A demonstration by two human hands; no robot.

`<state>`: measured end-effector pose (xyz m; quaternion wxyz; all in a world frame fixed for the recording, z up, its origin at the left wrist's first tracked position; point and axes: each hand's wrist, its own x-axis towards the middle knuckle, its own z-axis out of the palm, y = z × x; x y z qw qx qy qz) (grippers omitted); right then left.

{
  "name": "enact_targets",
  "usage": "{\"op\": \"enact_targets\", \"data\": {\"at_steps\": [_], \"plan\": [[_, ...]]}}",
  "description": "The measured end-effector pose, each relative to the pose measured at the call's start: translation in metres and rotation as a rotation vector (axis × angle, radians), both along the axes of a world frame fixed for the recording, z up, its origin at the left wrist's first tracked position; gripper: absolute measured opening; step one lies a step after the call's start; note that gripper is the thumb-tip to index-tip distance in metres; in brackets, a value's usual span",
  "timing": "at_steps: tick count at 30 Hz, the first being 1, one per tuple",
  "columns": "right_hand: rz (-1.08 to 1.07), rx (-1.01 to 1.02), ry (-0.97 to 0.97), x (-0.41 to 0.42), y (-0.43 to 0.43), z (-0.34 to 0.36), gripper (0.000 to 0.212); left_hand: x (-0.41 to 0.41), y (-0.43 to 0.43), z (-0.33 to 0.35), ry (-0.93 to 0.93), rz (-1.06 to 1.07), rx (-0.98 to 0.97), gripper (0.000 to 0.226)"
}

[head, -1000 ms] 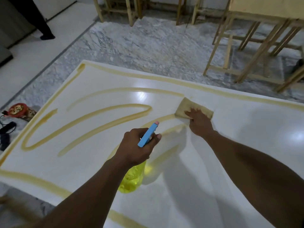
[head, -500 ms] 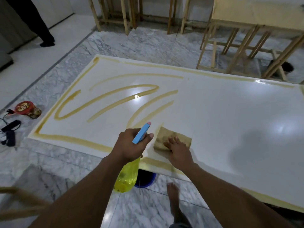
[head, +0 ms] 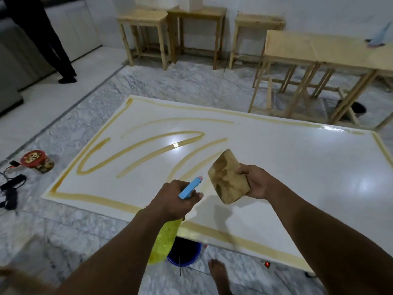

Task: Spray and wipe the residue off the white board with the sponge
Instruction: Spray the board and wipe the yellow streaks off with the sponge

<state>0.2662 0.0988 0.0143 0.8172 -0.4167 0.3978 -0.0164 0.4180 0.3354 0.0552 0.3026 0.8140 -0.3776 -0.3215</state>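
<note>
Gripped the bottle [head: 163,241] in the left hand [head: 172,201], fingers curled round its neck, blue nozzle aimed forward over the board's near edge, likely so the spray would land on the streaks ahead. Pinched the sponge [head: 228,177] in the right hand [head: 255,182], thumb on the stained face and fingers behind. Held it lifted clear above the board [head: 287,167], face tilted up, probably to check the soiling or to leave the way open for a spray. Noted brown patches across that face, so judged it well loaded.

Found amber residue [head: 138,152] looping across the board's left half and banding its edges, with the right half bare and glossy. Judged the job partly done, with spraying the near streaks as the step in hand.

Noted a blue bucket [head: 185,252] tucked under the board's near edge, just below the bottle, presumably for rinsing. Planted a bare foot [head: 219,275] just right of it.

Spotted a red tub [head: 37,161] and black cables [head: 12,188] off the board's left side. Beyond its far edge, made out wooden tables [head: 319,50] and a standing person [head: 53,45].
</note>
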Motion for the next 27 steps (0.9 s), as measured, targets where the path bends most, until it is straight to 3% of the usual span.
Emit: {"op": "enact_targets", "data": {"at_steps": [5, 13, 17, 22, 27], "plan": [[0.036, 0.036, -0.031, 0.020, -0.043, 0.032, 0.041, 0.005, -0.056, 0.019, -0.104, -0.084, 0.087, 0.048], [0.099, -0.002, -0.017, 0.035, -0.083, 0.031, 0.041, 0.005, -0.106, 0.032, -0.147, -0.106, 0.102, 0.036], [0.113, -0.031, -0.010, 0.032, -0.077, 0.027, 0.041, 0.001, -0.099, 0.029, -0.240, -0.127, 0.142, 0.040], [0.183, -0.139, 0.108, 0.017, -0.056, 0.018, 0.042, 0.000, -0.064, 0.038, -0.199, -0.079, 0.090, 0.043], [0.385, -0.222, 0.253, 0.011, -0.037, 0.020, 0.040, 0.007, -0.029, 0.039, -0.147, -0.023, 0.017, 0.045]]}}
